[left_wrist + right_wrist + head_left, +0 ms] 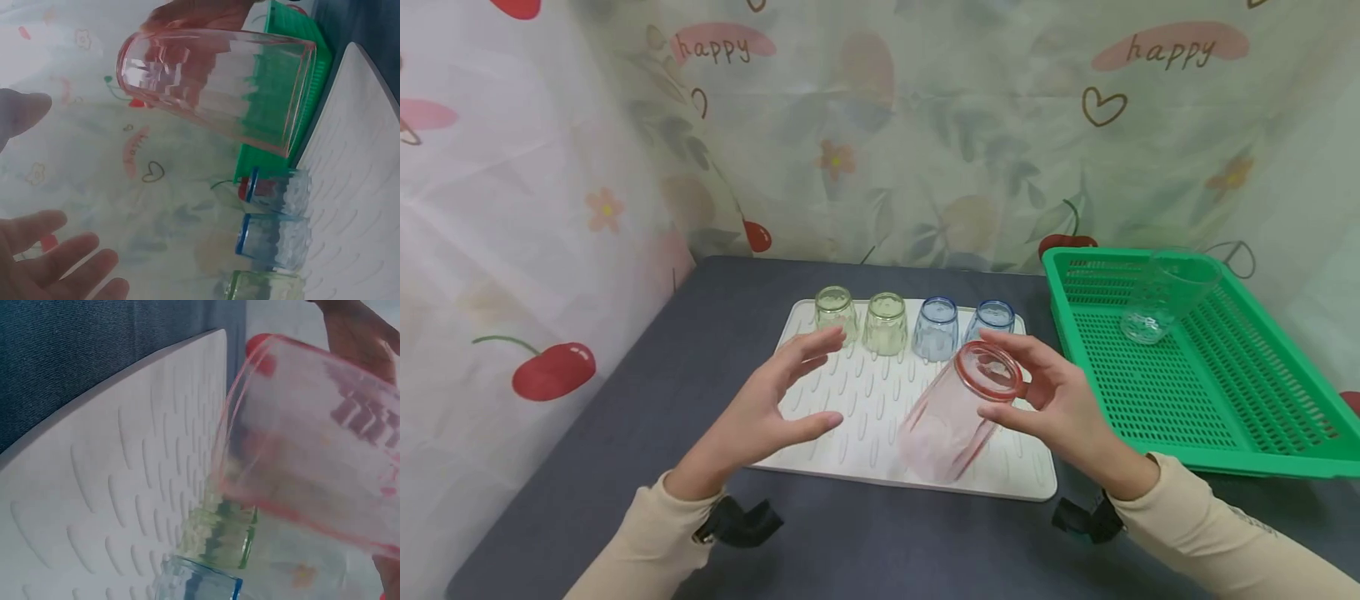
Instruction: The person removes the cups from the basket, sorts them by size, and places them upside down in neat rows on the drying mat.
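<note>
My right hand holds a tall pink glass at its upper end, fingers and thumb on either side. The glass is tilted above the white ridged mat, its thin-edged end toward the lower left. My left hand is apart from it, on the left, fingers and thumb spread and nothing in them. On the mat's far side stand two green glasses and two blue glasses in a row. In the left wrist view, the pink glass crosses above the blue glasses.
A green plastic basket stands on the right, with a tall clear glass leaning inside it. Dark cloth covers the table. A printed curtain hangs behind and at both sides.
</note>
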`<state>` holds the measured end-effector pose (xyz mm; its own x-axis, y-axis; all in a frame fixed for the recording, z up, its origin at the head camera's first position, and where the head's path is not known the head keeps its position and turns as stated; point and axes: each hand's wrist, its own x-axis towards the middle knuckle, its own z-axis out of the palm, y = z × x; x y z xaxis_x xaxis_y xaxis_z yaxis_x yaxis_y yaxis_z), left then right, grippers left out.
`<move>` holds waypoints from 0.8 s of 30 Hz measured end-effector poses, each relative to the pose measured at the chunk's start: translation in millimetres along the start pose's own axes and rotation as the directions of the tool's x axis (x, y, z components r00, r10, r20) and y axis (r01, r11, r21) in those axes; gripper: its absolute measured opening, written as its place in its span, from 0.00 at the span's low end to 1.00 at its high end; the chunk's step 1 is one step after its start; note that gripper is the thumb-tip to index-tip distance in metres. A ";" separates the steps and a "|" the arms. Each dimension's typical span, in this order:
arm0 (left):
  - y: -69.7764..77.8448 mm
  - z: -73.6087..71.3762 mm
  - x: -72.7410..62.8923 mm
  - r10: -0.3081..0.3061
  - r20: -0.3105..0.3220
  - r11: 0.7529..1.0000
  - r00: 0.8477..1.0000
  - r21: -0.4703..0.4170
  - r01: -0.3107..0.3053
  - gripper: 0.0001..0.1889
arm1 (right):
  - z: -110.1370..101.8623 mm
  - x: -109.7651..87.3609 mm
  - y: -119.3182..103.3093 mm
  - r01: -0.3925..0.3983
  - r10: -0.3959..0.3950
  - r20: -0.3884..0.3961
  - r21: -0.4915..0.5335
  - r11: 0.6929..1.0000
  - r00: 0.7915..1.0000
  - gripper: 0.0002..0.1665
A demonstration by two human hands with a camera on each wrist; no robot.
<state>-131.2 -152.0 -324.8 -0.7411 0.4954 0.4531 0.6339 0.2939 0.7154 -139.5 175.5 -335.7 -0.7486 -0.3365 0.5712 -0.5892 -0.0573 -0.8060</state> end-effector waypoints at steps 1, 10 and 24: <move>-0.8 -0.7 -1.3 -0.017 -0.002 0.999 1.000 0.028 0.017 0.41 | 0.3 0.4 -0.4 -0.018 0.018 0.001 -0.016 1.000 1.000 0.39; -14.5 -2.8 -13.7 -0.165 0.030 0.958 0.986 0.243 0.153 0.33 | 7.7 11.0 1.2 -0.104 0.104 -0.003 -0.093 0.990 0.995 0.39; -43.4 6.3 -34.5 -0.309 0.011 0.838 0.951 0.476 0.267 0.34 | 28.1 29.2 13.1 -0.159 0.158 -0.018 -0.133 0.978 0.987 0.40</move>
<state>-131.8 -176.8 -374.8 -0.8983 0.3894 0.2034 0.4386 0.7679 0.4669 -160.5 138.5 -334.0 -0.8375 -0.3248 0.4393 -0.4978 0.1222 -0.8587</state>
